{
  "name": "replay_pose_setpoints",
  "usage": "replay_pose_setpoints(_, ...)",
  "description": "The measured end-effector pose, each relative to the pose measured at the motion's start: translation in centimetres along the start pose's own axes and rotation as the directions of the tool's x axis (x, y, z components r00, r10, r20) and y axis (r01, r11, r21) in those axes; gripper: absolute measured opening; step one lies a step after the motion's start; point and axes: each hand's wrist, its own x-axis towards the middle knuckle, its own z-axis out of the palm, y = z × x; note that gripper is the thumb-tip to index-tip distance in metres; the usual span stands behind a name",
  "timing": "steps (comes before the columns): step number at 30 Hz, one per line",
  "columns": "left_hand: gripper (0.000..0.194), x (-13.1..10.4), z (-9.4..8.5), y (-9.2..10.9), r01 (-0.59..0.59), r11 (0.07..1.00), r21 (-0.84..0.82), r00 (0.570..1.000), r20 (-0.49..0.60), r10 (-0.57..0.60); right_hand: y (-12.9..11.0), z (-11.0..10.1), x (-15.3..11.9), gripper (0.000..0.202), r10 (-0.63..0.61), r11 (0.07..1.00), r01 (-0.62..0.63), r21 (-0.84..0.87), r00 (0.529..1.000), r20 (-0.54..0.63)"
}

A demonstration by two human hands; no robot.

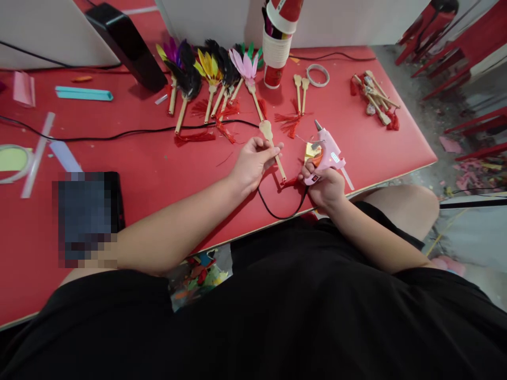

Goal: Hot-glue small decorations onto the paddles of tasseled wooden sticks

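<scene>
Between the thumb and fingers of my left hand (253, 161) is a small wooden fan handle (266, 130), its wide flat end pointing away from me and a red tassel (291, 182) at its near end. My right hand (325, 184) is wrapped round the grip of a pink hot glue gun (329, 150), nozzle pointing up and away. A glue stick (348, 179) sticks out of its back. Past my left hand lie feathered fans, among them a pink one (246, 68) and a yellow one (209, 71). Two bare handles (298, 89) with red tassels lie beyond the glue gun.
Stacked paper cups (276, 53) stand at the back beside a tape roll (318, 75). More handles (376, 97) are heaped at the right. A black cord (134, 132) crosses the red table (178, 179). A black box (127, 47) and a blurred-out tablet-like object (87, 216) are at left.
</scene>
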Motion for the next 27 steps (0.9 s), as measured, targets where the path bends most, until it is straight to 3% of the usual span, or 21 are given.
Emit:
replay_pose_setpoints(6, 0.03, -0.8, 0.7, 0.5, 0.151, 0.986, -0.072, 0.988, 0.023, -0.15, -0.6, -0.5, 0.1, 0.06, 0.001, 0.999, 0.001, -0.049, 0.999, 0.044)
replay_pose_setpoints(11, 0.02, -1.2, 0.8, 1.0, 0.286, 0.958, -0.007, 0.951, 0.128, -0.282, -2.1, -1.1, 1.0, 0.073, -0.036, 0.983, 0.046, -0.178, 0.998, 0.057)
replay_pose_setpoints(20, 0.027, -2.0, 0.8, -0.8, 0.1, 0.989, 0.113, 0.982, 0.148, -0.116, -4.1, -1.6, 1.6, 0.072, -0.116, 0.925, 0.165, -0.343, 0.98, 0.159)
replay_pose_setpoints(27, 0.037, -2.9, 1.2, -0.6, 0.089, 0.975, 0.204, 0.981, 0.149, -0.121, -3.7, -2.3, 1.8, 0.074, -0.111, 0.851, 0.202, -0.484, 0.971, 0.21)
